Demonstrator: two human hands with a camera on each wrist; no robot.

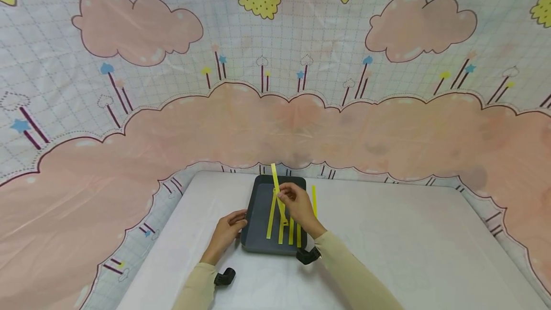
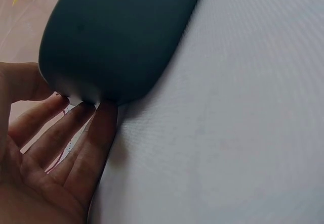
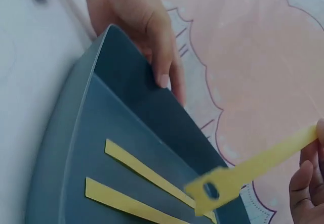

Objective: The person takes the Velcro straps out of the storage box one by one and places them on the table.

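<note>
A dark grey tray sits on the white table, and my left hand holds its left wall. In the right wrist view the left thumb lies over the rim; the left wrist view has the fingertips against the outer wall. Above the tray, my right hand pinches a yellow cable strap near its middle. The strap's slotted head hangs down over the tray. Several more yellow straps lie lengthwise side by side on the tray floor.
Another yellow strap is visible just right of the tray, partly behind the right hand. The white tabletop stretches out on both sides. A patterned cloth with clouds and stars hangs behind the table's far edge.
</note>
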